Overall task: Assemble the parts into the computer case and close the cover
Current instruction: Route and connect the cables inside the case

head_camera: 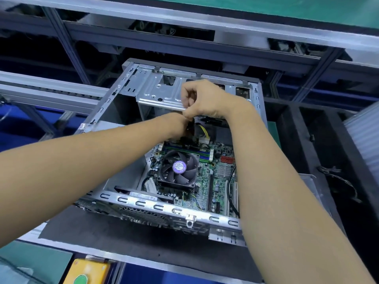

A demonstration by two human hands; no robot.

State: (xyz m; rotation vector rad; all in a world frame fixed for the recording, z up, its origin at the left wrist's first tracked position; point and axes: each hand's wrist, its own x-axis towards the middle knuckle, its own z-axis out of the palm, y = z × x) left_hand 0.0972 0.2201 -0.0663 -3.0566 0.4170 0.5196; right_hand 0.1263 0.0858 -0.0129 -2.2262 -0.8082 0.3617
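An open metal computer case [143, 203] lies on a dark mat, its cover off. Inside sits a green motherboard [219, 181] with a black CPU fan [178, 169] and memory sticks [186, 150]. A silver drive cage [155, 89] spans the far end. My left hand [176, 126] reaches down under the cage edge, fingers curled around dark cables there. My right hand [205, 99] is just above it, fingers curled and pinching something small at the cage edge; what it is stays hidden. A bundle of yellow and black power wires [203, 132] hangs just below the hands.
A dark mat [123, 238] carries the case on a conveyor frame. A black tray [328, 160] with loose wires stands at the right. A yellow box with a green button [86, 271] sits at the bottom left. Aluminium rails [184, 23] cross behind.
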